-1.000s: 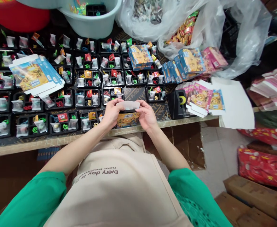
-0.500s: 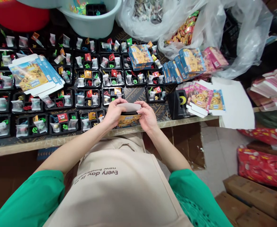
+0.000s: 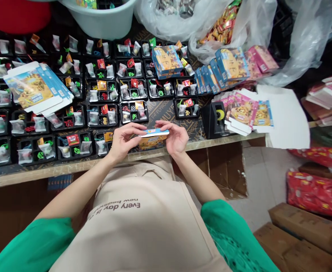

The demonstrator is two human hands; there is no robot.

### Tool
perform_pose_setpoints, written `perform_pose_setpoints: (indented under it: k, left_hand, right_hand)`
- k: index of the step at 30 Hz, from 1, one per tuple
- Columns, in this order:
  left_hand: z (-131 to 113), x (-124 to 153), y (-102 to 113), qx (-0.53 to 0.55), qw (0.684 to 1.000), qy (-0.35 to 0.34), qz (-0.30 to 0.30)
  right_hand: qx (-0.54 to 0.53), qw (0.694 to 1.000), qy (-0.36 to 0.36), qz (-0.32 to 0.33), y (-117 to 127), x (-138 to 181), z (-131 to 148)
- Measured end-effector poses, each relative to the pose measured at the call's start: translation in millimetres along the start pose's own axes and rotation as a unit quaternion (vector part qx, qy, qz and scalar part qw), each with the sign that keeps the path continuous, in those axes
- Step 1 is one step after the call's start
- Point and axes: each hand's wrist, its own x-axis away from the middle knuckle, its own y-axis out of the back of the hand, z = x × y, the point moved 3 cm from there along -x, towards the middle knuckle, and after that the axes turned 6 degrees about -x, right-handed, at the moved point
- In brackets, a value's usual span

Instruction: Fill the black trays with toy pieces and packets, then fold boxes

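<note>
A small printed cardboard box (image 3: 153, 142), blue and yellow, stands upright at the table's front edge with its top flap folded over. My left hand (image 3: 124, 140) is at its left end, fingers on the top and thumb at the near upper edge. Round the right end curls my right hand (image 3: 177, 139), its fingertips on the top edge. Just behind the box sits a black compartment tray (image 3: 133, 112) with small wrapped items. Another filled tray (image 3: 187, 108) lies beyond my right hand. What is inside the box is hidden.
Rows of filled black trays (image 3: 74, 146) cover the table's left side, with flat box blanks (image 3: 32, 88) on top. Finished-looking blue boxes (image 3: 230, 64) are stacked at the back right. Pink blanks (image 3: 241, 111) lie by a black tape holder (image 3: 212, 120). A pale tub (image 3: 100, 20) and plastic bags stand behind.
The raised pale flap has been folded down, so the blue top now shows. My left hand has shifted left and its fingers have straightened across the top. The view has shifted slightly.
</note>
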Motion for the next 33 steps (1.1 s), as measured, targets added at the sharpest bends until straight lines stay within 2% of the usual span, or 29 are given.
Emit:
perform_pose_setpoints:
  k: [5,8,12,15,18,22,24,28,30,33]
  left_hand:
    - [-11.2,2.3,4.7,-0.098,0.994,0.016,0.034]
    - [-8.6,2.0,2.8,-0.075,0.995,0.053,0.047]
    - [3.9,4.6,-8.4,-0.055,0.992,0.091,0.075]
    - [12.9,7.8,-17.3,-0.034,0.991,0.113,0.056]
    - [19.4,8.6,-21.7,0.004,0.992,0.125,0.026]
    - [24.6,6.9,-21.1,0.018,0.992,0.126,0.009]
    - [23.1,6.9,-21.9,0.019,0.993,0.116,0.024]
    - [15.2,9.2,-29.7,0.006,0.993,0.091,0.068]
    - [14.6,10.1,-34.2,-0.005,0.992,0.093,0.081]
    - [21.4,9.9,-36.9,-0.012,0.992,0.109,0.07]
  right_hand:
    - [0.141,0.984,0.069,0.08,14.5,0.6,12.8]
    - [0.187,0.976,0.068,0.085,19.0,-0.1,18.6]
    - [0.163,0.976,0.057,0.132,13.7,1.7,21.3]
    - [0.202,0.969,0.091,0.106,9.2,7.9,27.1]
    - [0.316,0.939,0.115,0.074,4.1,18.1,34.8]
    - [0.437,0.886,0.127,0.093,-8.3,27.5,39.5]
    - [0.467,0.866,0.14,0.114,-15.8,28.1,39.6]
    - [0.502,0.828,0.159,0.194,-29.0,26.5,37.5]
    - [0.516,0.814,0.16,0.215,-30.8,26.2,37.4]
    - [0.524,0.817,0.165,0.176,-25.8,26.5,40.4]
